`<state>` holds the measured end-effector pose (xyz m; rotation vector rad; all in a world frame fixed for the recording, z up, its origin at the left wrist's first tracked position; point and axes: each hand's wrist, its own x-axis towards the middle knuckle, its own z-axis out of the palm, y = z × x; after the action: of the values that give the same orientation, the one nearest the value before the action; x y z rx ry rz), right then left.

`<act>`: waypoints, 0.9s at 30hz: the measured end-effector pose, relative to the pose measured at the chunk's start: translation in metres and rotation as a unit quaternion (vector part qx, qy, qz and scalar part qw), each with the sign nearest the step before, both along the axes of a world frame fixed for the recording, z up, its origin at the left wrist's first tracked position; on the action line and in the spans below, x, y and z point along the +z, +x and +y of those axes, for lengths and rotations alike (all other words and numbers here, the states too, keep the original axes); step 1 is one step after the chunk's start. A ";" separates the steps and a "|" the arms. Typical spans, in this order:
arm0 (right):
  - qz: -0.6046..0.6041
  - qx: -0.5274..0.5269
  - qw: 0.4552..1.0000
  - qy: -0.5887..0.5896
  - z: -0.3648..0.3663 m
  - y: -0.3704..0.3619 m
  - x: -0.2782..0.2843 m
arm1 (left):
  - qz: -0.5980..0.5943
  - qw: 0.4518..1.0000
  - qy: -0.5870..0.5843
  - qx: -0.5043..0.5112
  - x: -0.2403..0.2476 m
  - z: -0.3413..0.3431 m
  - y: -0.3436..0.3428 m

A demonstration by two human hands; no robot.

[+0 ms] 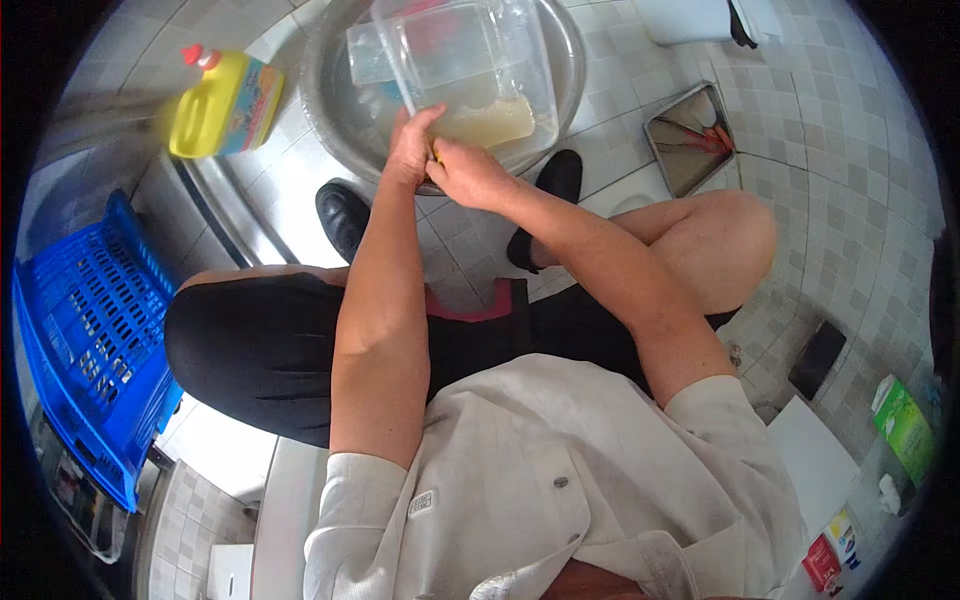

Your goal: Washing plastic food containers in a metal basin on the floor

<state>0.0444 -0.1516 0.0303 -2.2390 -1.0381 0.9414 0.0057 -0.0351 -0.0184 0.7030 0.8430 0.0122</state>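
A see-through plastic bin [548, 75] tilts inside a wide metal basin [318, 110] on the floor. Cloudy yellowish liquid [500, 122] pools in its near end. My left hand [410, 150] is closed around the bin's near left corner, with the thumb over the edge. Right beside it, my right hand [470, 174] is bent into a fist against the same corner. A small yellow bit peeks out between the two hands; most of it is hidden in my right fingers. Another see-through piece [368, 55] lies in the basin at the left.
A yellow jug [225, 105] with a red cap stands left of the basin. The blue plastic basket [95, 320] is at the far left. To the right lies a tray [690, 140] with red-handled items. A dark phone [817, 358] and a green packet [905, 430] sit at the lower right.
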 end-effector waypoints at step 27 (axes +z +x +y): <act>-0.508 0.452 0.714 -0.167 -0.043 0.138 0.004 | 0.248 0.767 0.585 -0.091 0.038 0.019 0.030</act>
<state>0.1822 -0.1943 0.0347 -2.5038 -2.8206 0.0199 0.0362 -0.0162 0.0200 2.0455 1.2500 0.2018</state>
